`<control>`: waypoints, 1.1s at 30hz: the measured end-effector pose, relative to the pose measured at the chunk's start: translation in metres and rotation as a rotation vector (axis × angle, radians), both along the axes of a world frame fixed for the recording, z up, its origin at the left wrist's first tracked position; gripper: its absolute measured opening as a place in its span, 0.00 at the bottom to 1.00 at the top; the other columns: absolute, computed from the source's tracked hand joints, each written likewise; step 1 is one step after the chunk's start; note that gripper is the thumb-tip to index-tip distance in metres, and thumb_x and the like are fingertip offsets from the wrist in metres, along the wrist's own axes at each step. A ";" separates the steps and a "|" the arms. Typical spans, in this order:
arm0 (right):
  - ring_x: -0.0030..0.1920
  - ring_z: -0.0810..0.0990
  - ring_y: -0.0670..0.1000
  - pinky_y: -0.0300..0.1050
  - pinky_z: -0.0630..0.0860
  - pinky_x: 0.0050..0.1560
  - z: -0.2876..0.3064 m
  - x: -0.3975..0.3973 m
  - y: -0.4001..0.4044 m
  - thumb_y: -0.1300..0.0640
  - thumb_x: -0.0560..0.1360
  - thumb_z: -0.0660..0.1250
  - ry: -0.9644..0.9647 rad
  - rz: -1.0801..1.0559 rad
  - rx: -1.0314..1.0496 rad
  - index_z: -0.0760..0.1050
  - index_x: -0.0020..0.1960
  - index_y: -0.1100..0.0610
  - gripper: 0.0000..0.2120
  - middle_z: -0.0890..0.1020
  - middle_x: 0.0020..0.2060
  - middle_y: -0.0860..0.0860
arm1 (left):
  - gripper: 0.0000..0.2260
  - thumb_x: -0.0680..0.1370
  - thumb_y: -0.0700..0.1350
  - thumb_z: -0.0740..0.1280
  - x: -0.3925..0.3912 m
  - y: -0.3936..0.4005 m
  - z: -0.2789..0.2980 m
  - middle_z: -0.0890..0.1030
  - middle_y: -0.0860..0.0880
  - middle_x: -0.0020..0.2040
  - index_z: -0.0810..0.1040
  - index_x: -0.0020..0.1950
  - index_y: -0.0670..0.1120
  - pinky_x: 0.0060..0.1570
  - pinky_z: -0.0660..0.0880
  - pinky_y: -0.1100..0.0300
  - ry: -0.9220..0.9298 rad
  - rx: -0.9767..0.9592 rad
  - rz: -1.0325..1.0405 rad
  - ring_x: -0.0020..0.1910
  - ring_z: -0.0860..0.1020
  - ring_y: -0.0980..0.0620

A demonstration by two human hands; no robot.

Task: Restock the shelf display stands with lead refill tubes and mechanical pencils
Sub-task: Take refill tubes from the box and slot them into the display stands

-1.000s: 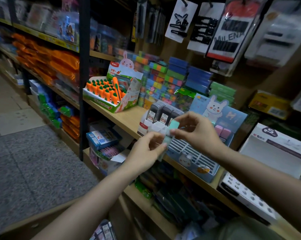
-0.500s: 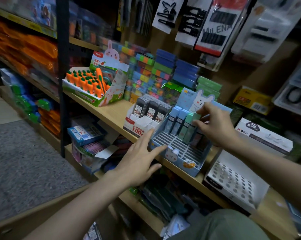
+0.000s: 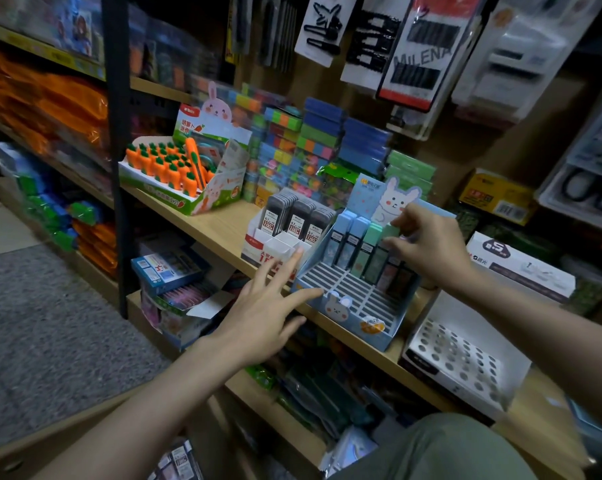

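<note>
Standing upright in the back row of the blue rabbit display stand (image 3: 379, 332), the lead refill tubes (image 3: 363, 249) run long axis vertical, caps up. The right hand (image 3: 427, 247) pinches the top of a green tube (image 3: 384, 251), fingers curled. The left hand (image 3: 263, 311) splays wide, fingertips touching the stand's front-left corner on the shelf (image 3: 223, 226).

The shelf (image 3: 223, 226) is pale matt wood grain. The blue display stand (image 3: 379, 327) looks like printed card, its lead refill tubes (image 3: 363, 247) smooth plastic. Glossy film wraps the orange packs (image 3: 67, 98). The floor (image 3: 50, 323) is rough grey carpet.
</note>
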State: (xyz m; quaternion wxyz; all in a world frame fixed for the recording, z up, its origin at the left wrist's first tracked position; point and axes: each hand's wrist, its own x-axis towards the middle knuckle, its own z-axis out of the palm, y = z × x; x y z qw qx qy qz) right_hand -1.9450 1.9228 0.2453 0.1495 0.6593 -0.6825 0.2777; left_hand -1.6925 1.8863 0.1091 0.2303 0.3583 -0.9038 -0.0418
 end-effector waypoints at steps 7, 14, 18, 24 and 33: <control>0.42 0.80 0.49 0.47 0.77 0.45 -0.002 0.001 -0.004 0.55 0.71 0.76 -0.060 0.003 -0.017 0.78 0.48 0.53 0.09 0.82 0.42 0.49 | 0.22 0.81 0.56 0.60 0.000 0.002 0.003 0.28 0.58 0.75 0.57 0.73 0.67 0.70 0.60 0.38 -0.029 0.018 0.007 0.77 0.41 0.45; 0.45 0.80 0.52 0.55 0.76 0.51 -0.008 0.005 -0.003 0.52 0.71 0.76 0.052 -0.075 0.030 0.78 0.48 0.52 0.10 0.79 0.40 0.46 | 0.24 0.81 0.54 0.61 0.001 0.003 0.004 0.29 0.57 0.76 0.56 0.74 0.67 0.70 0.59 0.38 -0.035 0.037 0.002 0.77 0.42 0.44; 0.50 0.75 0.53 0.53 0.73 0.53 -0.012 0.003 -0.002 0.52 0.70 0.76 0.167 -0.115 -0.008 0.80 0.47 0.54 0.10 0.75 0.45 0.47 | 0.25 0.80 0.52 0.62 0.000 0.002 0.003 0.29 0.57 0.76 0.56 0.73 0.67 0.70 0.59 0.38 -0.035 0.038 0.002 0.77 0.42 0.43; 0.52 0.74 0.54 0.53 0.74 0.53 -0.015 0.006 -0.003 0.51 0.71 0.74 0.227 -0.157 -0.027 0.81 0.49 0.58 0.11 0.77 0.49 0.52 | 0.26 0.80 0.49 0.64 -0.003 0.003 0.004 0.29 0.57 0.76 0.57 0.73 0.66 0.69 0.61 0.39 -0.028 0.034 0.007 0.77 0.43 0.43; 0.43 0.75 0.42 0.38 0.75 0.47 -0.030 0.045 0.043 0.57 0.76 0.69 -0.153 0.122 -0.153 0.79 0.55 0.55 0.09 0.77 0.48 0.47 | 0.23 0.79 0.46 0.65 0.020 0.027 -0.001 0.55 0.55 0.78 0.65 0.73 0.56 0.71 0.61 0.52 0.218 0.098 -0.085 0.76 0.53 0.55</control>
